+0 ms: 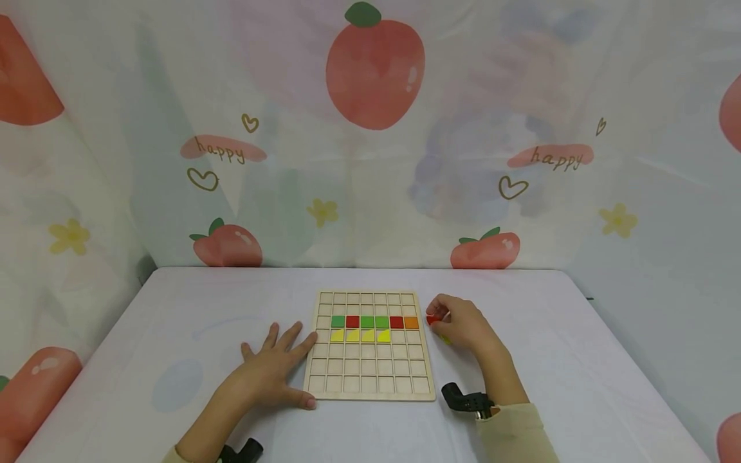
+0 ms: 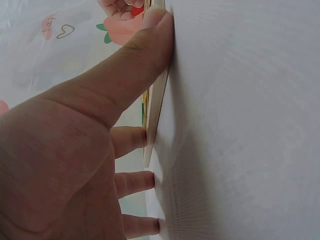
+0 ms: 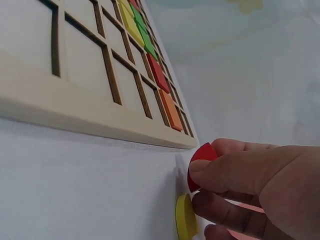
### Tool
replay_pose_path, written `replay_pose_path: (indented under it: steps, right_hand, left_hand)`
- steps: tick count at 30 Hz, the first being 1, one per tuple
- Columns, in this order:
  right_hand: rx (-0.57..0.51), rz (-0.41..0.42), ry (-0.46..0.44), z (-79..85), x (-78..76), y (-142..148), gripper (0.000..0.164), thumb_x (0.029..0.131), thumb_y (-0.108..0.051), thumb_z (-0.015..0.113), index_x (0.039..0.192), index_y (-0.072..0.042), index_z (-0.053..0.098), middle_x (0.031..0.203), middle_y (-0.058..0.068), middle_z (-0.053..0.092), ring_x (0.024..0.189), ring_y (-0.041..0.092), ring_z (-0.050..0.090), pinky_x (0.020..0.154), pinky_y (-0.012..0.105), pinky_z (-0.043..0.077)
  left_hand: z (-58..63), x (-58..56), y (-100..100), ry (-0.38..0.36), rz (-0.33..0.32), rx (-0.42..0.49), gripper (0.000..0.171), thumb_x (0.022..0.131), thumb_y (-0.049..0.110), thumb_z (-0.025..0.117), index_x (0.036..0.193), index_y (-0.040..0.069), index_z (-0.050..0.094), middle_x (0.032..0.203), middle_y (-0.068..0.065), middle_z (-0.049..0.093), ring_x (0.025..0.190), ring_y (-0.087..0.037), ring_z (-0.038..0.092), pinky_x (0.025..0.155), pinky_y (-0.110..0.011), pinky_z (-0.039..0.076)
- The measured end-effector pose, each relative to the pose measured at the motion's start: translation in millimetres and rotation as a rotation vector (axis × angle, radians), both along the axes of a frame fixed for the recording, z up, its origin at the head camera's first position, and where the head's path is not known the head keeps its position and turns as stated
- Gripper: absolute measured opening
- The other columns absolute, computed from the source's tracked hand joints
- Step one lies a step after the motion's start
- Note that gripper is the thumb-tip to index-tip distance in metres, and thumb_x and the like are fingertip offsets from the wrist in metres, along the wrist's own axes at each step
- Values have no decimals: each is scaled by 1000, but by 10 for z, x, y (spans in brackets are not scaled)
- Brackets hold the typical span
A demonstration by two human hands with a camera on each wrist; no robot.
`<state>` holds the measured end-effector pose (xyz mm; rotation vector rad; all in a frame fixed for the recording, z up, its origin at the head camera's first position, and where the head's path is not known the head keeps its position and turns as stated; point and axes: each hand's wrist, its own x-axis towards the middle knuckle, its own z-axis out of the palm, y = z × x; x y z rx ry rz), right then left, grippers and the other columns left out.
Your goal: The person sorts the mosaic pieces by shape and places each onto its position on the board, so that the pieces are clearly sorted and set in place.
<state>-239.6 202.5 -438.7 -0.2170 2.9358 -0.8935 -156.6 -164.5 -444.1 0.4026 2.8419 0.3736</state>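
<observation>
A wooden grid board (image 1: pixel 370 397) lies flat on the table. My left hand (image 1: pixel 269 373) rests at the board's left edge with fingers spread, its thumb by the near left corner. Right of the board, my right hand (image 1: pixel 463 325) pinches a small red piece (image 3: pixel 205 152) with a curved edge between thumb and finger. A yellow piece (image 3: pixel 186 218), also rounded, is beside the lower fingers of that hand; whether they touch it I cannot tell. One grid row holds green, red and orange tiles (image 1: pixel 411 323), and several yellow triangular pieces (image 1: pixel 368 335) sit in the row nearer me.
The table is covered in white cloth (image 1: pixel 173 334), with a printed fruit backdrop (image 1: pixel 376 193) behind its far edge. Black wrist-worn devices show beside both forearms, one of them a camera mount (image 1: pixel 463 399) near the board's front right corner.
</observation>
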Motion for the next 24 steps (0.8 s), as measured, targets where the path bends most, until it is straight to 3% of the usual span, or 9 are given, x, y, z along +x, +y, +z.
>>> replay_pose_path:
  steps: [8,14,24]
  right_hand:
    - [-43,-14,5,14,-6,-6,21,90,-10,72,110,-17,71,94,2,64,87,20,55,72,30,51]
    - [-46,9,19,45,5,-16,22,91,-11,70,111,-20,74,93,2,65,87,21,56,71,30,51]
    - [-72,20,33,80,9,-21,18,91,-11,70,108,-16,72,92,1,65,86,20,57,73,31,52]
  left_hand:
    - [-1,-2,4,9,-2,-1,115,58,74,79,155,29,36,165,-10,22,149,-53,9,92,-90,10]
    - [-6,-3,4,6,4,-1,115,58,74,80,155,29,37,165,-10,23,149,-53,9,92,-90,9]
    - [-14,-5,5,4,7,-7,117,57,75,80,155,29,37,165,-10,23,149,-53,9,92,-90,9]
